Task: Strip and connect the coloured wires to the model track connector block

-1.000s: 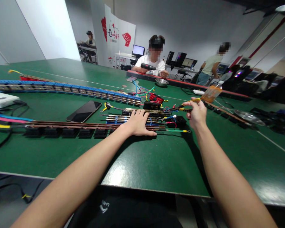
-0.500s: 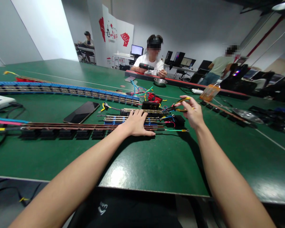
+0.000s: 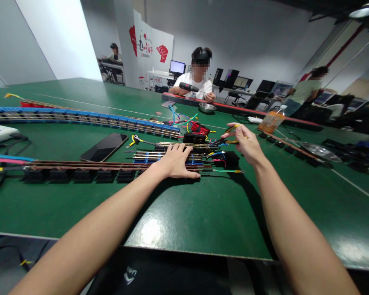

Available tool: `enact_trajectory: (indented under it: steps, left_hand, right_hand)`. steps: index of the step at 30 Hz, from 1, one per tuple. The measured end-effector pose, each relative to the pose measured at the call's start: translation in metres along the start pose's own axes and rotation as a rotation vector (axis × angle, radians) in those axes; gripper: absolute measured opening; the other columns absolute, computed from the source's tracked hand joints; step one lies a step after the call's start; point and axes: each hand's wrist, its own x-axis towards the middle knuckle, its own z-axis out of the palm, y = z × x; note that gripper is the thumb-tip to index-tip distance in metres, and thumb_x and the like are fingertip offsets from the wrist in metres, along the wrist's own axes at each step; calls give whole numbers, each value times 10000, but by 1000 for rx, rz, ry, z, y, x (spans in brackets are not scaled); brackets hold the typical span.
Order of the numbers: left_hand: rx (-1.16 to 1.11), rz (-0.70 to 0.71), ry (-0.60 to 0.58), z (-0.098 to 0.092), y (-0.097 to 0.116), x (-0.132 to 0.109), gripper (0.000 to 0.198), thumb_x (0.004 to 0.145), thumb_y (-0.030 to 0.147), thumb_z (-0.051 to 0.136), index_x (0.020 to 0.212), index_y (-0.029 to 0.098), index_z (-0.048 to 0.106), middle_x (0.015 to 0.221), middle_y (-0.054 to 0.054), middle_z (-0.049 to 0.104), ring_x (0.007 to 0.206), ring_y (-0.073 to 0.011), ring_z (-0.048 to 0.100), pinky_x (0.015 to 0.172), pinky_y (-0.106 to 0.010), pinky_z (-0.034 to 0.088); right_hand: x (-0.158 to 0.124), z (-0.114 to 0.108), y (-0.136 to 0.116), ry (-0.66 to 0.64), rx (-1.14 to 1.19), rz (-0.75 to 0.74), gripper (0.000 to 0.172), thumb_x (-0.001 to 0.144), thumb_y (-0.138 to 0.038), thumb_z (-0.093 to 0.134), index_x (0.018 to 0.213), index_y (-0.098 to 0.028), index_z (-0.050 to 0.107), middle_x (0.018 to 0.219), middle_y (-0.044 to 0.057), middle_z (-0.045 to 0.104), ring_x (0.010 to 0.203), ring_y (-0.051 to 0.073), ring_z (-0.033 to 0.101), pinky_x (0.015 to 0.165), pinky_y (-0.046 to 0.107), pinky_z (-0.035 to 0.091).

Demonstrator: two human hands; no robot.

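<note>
My left hand (image 3: 175,162) lies palm down with fingers spread across several parallel rail strips. Under it run a long strip with brown bars on black blocks (image 3: 86,165) and a shorter strip with blue blocks (image 3: 146,157). Its fingertips reach a strip with brass-coloured bars (image 3: 169,145). At the strips' right end, my right hand (image 3: 248,143) pinches a yellow-ended wire (image 3: 233,142) above the table. The exact grip is partly hidden by its fingers. Below it, a green wire with a ring lug (image 3: 229,171) sticks out.
A phone (image 3: 105,146) lies left of my left hand. Behind are a long blue rail (image 3: 95,119), red connector parts (image 3: 199,128) and a metal bowl (image 3: 207,107). An orange drink bottle (image 3: 272,119) stands at right. Across the table a person (image 3: 192,84) holds a drill (image 3: 188,87).
My right hand has shifted slightly left with the yellow-ended wire. My left hand stays spread on the strips. A standing person in the background has moved right.
</note>
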Motion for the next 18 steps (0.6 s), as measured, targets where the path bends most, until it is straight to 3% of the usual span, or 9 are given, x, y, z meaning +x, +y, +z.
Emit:
enact_trajectory:
  steps: [6,10,14,18]
  left_hand:
    - [1,-12,-16,0,0,0,1078,683,854,576,1477,144,410,1495,-220,436,1376,-399,399,1158,-549,277]
    - [10,-4,-4,0,0,0,1068,693,849,574,1468,131,423,1479,-225,453,1368,-396,411,1157,-550,279]
    - [8,-9,7,1,0,0,1076,682,861,572,1458,129,436,1476,-221,458,1366,-396,414,1160,-539,279]
    - [2,-10,19,1,0,0,1090,676,867,571,1454,115,435,1489,-220,451,1367,-396,414,1161,-528,283]
  right_hand:
    - [13,4,-6,-18,-46,-20,652,815,-761,560,1123,-190,628,802,61,745,518,95,525,436,204,338]
    - [10,8,-1,19,-86,-116,593,774,-724,642,1012,-181,653,665,20,674,569,128,595,532,233,439]
    - [-1,11,7,92,-173,-165,472,775,-613,698,942,-172,669,523,-49,518,455,98,481,482,230,370]
    - [-11,8,11,60,-210,-173,444,804,-577,666,956,-160,681,569,-45,482,469,76,372,461,225,278]
